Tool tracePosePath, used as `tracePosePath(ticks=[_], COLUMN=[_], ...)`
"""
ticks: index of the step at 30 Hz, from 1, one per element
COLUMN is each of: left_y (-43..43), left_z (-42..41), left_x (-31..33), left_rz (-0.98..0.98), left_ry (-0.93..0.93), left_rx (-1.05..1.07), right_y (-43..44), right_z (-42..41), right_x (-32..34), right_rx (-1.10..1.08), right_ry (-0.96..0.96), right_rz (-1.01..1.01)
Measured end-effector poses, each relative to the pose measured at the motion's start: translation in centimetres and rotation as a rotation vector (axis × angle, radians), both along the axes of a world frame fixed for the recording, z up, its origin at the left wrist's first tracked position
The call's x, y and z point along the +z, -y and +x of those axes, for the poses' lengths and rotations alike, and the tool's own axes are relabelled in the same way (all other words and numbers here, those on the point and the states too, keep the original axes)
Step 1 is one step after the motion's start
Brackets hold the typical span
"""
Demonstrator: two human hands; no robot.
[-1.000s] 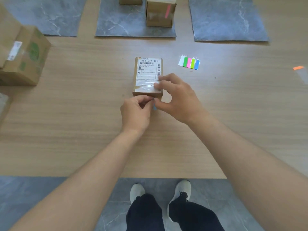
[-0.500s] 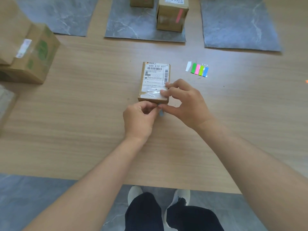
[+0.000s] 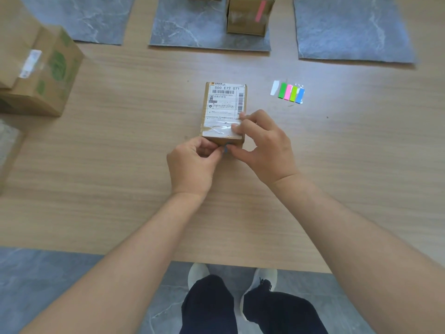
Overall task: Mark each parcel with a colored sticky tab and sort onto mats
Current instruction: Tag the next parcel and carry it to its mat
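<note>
head view: left hand (image 3: 192,165) pinches blue tab (image 3: 225,149); right hand (image 3: 265,150) grips parcel (image 3: 224,104) labelled "500 e72 071"

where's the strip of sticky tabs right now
In the head view the strip of sticky tabs lies on the table, just right of the labelled parcel and in front of the right-hand grey mat.

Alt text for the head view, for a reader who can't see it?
The left hand pinches a blue tab at the near end of a labelled parcel on a wooden table, while the right hand grips that end. A strip of coloured tabs lies to the right; a pink-tabbed box stands on the middle mat beyond.
</note>
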State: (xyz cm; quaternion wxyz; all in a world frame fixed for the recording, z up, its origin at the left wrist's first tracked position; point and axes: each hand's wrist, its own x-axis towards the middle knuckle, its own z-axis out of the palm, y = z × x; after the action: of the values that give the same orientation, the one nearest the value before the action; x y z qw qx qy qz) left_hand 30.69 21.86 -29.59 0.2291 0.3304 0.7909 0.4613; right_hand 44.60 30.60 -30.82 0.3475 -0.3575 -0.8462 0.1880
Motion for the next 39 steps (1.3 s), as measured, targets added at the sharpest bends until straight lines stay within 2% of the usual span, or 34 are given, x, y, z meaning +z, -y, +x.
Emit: tracePosePath(ticks=[3,5,9,10,12,16,18,21,29,35,39], left_y=[0.5,0.7,-0.2,-0.5,-0.8,-0.5,-0.5,-0.9,-2.3,-5.6,-10.1], left_z=[-1.2,-2.2,-2.8,-2.5,-1.9,-2.1,-2.2,-2.4,-2.2,0.9,3.4], left_x=[0.4,0.4,1.2,1.7,2.9,4.2,5.7,9.1,20.2,27.2,29.2], left_rz=[-0.002,0.041,0.152,0.163,0.152,0.112,0.105,0.128,0.161,0.124,0.080], left_ry=[-0.069,-0.037,0.476,0.582,0.657,0.665,0.672,0.673,0.556,0.523,0.495], left_rx=[0.090,0.143,0.073,0.039,-0.009,-0.043,-0.065,-0.096,-0.291,-0.402,-0.413], right_y=[0.3,0.6,1.1,1.2,1.7,2.0,1.7,1.4,1.0,-0.8,-4.9], right_z=[-0.6,-0.9,-1.2,-1.2,-1.4,-1.9,-2.1,-2.7,-1.6,1.4,4.1], right_x=[-0.4,-0.6,-1.0,-1.0,-0.2,2.1,3.8,7.7,19.0,25.1,27.0], right_rx=[-0.042,-0.062,-0.085,-0.093,-0.129,-0.296,-0.340,-0.328,-0.368,-0.408,-0.438], right_ry=[0.050,0.080,0.085,0.039,-0.170,-0.573,-0.655,-0.585,-0.633,-0.671,-0.676], right_rz=[0.022,0.028,0.006,-0.037,-0.251,-0.712,-0.829,-0.783,-0.729,-0.736,-0.720])
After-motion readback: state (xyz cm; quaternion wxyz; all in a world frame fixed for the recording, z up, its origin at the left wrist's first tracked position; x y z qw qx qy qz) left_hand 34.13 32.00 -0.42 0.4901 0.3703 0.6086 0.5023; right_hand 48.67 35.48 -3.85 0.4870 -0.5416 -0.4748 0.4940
